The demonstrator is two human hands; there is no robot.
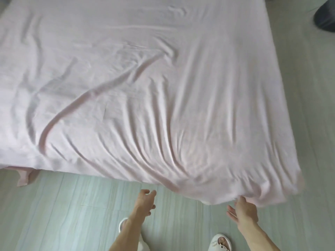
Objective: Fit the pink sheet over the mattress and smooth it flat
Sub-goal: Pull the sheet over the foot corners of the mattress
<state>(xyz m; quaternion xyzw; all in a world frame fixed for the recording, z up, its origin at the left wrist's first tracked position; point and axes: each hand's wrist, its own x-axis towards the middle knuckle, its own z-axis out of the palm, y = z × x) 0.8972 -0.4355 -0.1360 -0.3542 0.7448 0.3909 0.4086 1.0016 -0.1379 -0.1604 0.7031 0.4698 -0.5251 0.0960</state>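
where the bed's near edge meets the floor, two bare hands reach forward. one pink sheet (145,78) is spread over the whole bed top and covers the mattress beneath completely, so none of the mattress shows. the sheet is far from flat: one long ridge curves from the near left toward the middle, and many narrow folds fan out from the near right corner, where the cloth hangs over the edge in a bunched, blurred lip.

the left hand (146,200) hovers over the floor just short of the sheet's near edge – fingers loose and spread, holding nothing. the right hand (243,212) meets the drooping hem at the near right corner; its lower fingers look straight, but blur hides whether thumb and forefinger pinch the cloth, so i cannot tell if it grips.

two white slippers stand on the pale plank floor (72,205): the left slipper (123,223) is mostly hidden behind the forearm, the right slipper (221,242) is cut by the bottom edge. one strip of pink cloth (23,176) dangles below the near left edge. one dark rounded shape (324,17) sits past the far right corner – cut off and too unclear to identify.
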